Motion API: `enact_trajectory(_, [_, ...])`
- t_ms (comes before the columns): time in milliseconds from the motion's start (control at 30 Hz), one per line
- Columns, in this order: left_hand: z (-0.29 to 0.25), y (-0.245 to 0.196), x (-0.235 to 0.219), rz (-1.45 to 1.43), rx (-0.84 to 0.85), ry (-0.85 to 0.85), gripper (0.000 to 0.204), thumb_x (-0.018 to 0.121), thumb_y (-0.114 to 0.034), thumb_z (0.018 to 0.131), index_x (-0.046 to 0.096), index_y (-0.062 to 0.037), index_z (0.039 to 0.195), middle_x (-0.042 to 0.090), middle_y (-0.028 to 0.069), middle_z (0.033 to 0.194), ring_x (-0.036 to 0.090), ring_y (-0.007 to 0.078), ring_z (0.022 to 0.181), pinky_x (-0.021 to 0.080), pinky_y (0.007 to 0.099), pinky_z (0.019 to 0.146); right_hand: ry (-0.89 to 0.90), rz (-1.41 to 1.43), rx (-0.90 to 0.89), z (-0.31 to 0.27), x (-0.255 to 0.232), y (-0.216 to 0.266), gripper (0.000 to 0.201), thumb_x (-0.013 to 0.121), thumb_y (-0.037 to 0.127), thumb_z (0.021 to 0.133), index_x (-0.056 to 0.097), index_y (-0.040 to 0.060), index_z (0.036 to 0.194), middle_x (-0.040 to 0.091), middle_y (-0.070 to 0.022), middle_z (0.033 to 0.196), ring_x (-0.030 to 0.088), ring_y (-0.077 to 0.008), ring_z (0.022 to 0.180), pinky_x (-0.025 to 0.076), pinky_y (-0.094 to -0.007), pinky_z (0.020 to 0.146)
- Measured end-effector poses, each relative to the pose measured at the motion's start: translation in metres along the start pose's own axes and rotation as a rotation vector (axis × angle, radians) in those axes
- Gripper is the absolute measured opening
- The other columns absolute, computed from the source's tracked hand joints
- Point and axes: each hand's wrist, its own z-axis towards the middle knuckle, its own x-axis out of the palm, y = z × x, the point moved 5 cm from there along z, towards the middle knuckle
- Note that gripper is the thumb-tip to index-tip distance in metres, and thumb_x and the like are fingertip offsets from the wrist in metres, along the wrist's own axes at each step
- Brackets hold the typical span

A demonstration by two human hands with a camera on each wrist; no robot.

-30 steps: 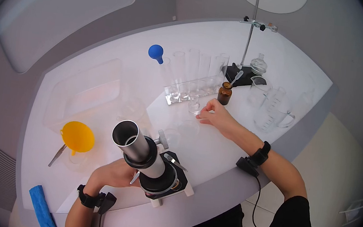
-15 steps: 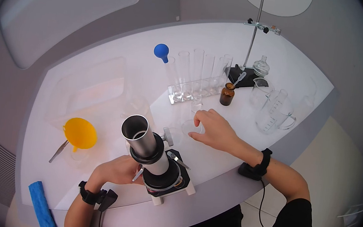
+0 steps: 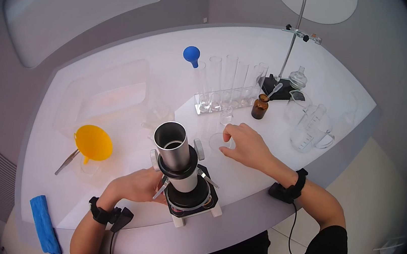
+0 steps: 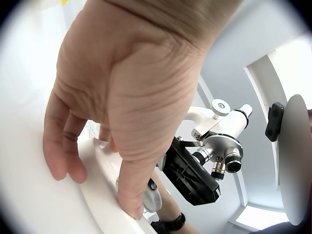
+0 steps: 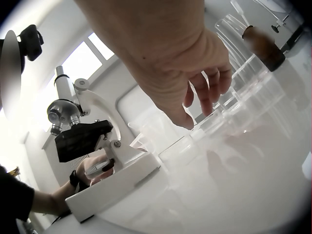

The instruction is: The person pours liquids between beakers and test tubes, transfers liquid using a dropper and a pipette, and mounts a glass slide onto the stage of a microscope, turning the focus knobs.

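Note:
A microscope (image 3: 182,175) with a metal tube stands at the table's near edge. My left hand (image 3: 143,183) is low beside it; in the left wrist view the thumb (image 4: 131,190) lies along its white base (image 4: 97,180), near the round mirror (image 4: 152,199). The other fingers (image 4: 54,146) hang loosely over the base's outer side. To the right, my right hand (image 3: 249,145) hovers low at a clear round dish (image 3: 216,143), thumb and forefinger apart with nothing seen between them. Just beyond is a small clear glass piece (image 3: 226,115).
Behind stands a clear rack (image 3: 206,108) of test tubes, one under a blue rubber bulb (image 3: 191,54). Right are a brown bottle (image 3: 260,107) with a dropper, a stand (image 3: 289,61) and a measuring jug (image 3: 309,135). Left are a yellow funnel (image 3: 94,142), tweezers (image 3: 66,163) and blue cloth (image 3: 44,224).
My right hand has drawn back from beside the small glass piece to the round dish, and its thumb and forefinger have spread. My left hand stays at the microscope.

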Motion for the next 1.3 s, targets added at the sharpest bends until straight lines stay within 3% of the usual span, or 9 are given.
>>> enact_trajectory(533, [-0.001,0.001,0.001,-0.024,-0.034,0.022,0.044,0.079,-0.029,0.079,0.058,-0.0047,0.109,0.067,0.0162,0.088,0.066,0.0334,0.081,0.051,0.0391,0.072,-0.032,-0.164,-0.046,-0.004,-0.009,0.011,0.028,0.074,0.024,0.075,0.054,0.0099,0.089,0.061,-0.0047,0.084,0.058,-0.0262,0.084,0.047,-0.0387,0.070])
enact_trajectory(733, [-0.006,0.005,0.002,0.006,-0.076,0.093,0.044,0.078,-0.024,0.079,0.059,-0.0062,0.115,0.067,0.0163,0.096,0.065,0.0345,0.085,0.051,0.0399,0.077,-0.233,-0.120,-0.107,-0.001,-0.033,-0.003,0.026,0.074,0.022,0.078,0.054,0.0099,0.090,0.058,-0.0039,0.080,0.057,-0.0220,0.079,0.047,-0.0360,0.067])
enact_trajectory(800, [-0.004,-0.005,-0.002,-0.035,-0.013,0.054,0.045,0.078,-0.022,0.078,0.059,-0.0063,0.116,0.066,0.0160,0.102,0.064,0.0335,0.090,0.050,0.0400,0.080,-0.339,0.130,0.121,0.005,-0.052,-0.031,0.025,0.072,0.023,0.083,0.053,0.0098,0.092,0.054,-0.0014,0.084,0.055,-0.0140,0.073,0.046,-0.0304,0.062])
enact_trajectory(833, [-0.002,-0.013,-0.006,-0.078,0.052,0.013,0.046,0.077,-0.019,0.078,0.059,-0.0063,0.118,0.065,0.0158,0.108,0.064,0.0324,0.095,0.050,0.0402,0.083,-0.341,0.131,0.128,0.008,-0.056,-0.037,0.025,0.072,0.023,0.083,0.053,0.0098,0.092,0.054,-0.0014,0.084,0.055,-0.0140,0.073,0.046,-0.0304,0.062])
enact_trajectory(900, [0.000,-0.021,-0.011,-0.025,0.082,-0.052,0.046,0.077,-0.017,0.078,0.059,-0.0064,0.119,0.064,0.0147,0.112,0.062,0.0313,0.098,0.049,0.0397,0.086,-0.540,0.804,0.369,0.005,-0.060,-0.068,0.027,0.070,0.024,0.087,0.050,0.0074,0.094,0.051,-0.0019,0.088,0.052,-0.0104,0.074,0.045,-0.0253,0.059])
enact_trajectory(1000, [-0.005,-0.014,-0.012,-0.078,0.058,-0.105,0.042,0.077,-0.017,0.078,0.062,-0.0060,0.115,0.065,0.0126,0.114,0.061,0.0281,0.103,0.048,0.0379,0.091,-0.575,0.941,0.468,-0.007,-0.048,-0.077,0.025,0.065,0.024,0.091,0.048,0.0095,0.102,0.049,0.0003,0.096,0.049,-0.0063,0.073,0.043,-0.0232,0.060])
enact_trajectory(1067, [-0.008,-0.007,-0.010,-0.194,-0.107,-0.032,0.033,0.076,-0.017,0.078,0.065,-0.0049,0.108,0.066,0.0119,0.108,0.061,0.0272,0.102,0.048,0.0363,0.091,-0.600,0.955,0.502,-0.015,-0.039,-0.080,0.026,0.064,0.025,0.092,0.047,0.0095,0.105,0.049,0.0003,0.098,0.049,-0.0065,0.075,0.043,-0.0236,0.061])
enact_trajectory(1100, [-0.007,-0.013,-0.013,-0.219,-0.088,-0.077,0.025,0.075,-0.016,0.078,0.067,-0.0052,0.099,0.067,0.0113,0.102,0.061,0.0260,0.099,0.048,0.0356,0.089,-0.626,0.969,0.535,-0.018,-0.036,-0.083,0.028,0.063,0.026,0.093,0.047,0.0095,0.109,0.048,0.0004,0.099,0.050,-0.0068,0.078,0.044,-0.0240,0.063])
enact_trajectory(1300, [-0.033,0.027,-0.003,-0.042,-0.060,-0.146,0.019,0.073,-0.016,0.079,0.068,-0.0063,0.095,0.066,0.0110,0.105,0.063,0.0259,0.100,0.049,0.0362,0.089,-0.849,1.008,0.522,0.000,-0.050,-0.104,0.049,0.058,0.032,0.096,0.043,0.0070,0.135,0.053,0.0002,0.114,0.050,-0.0072,0.080,0.044,-0.0263,0.071])
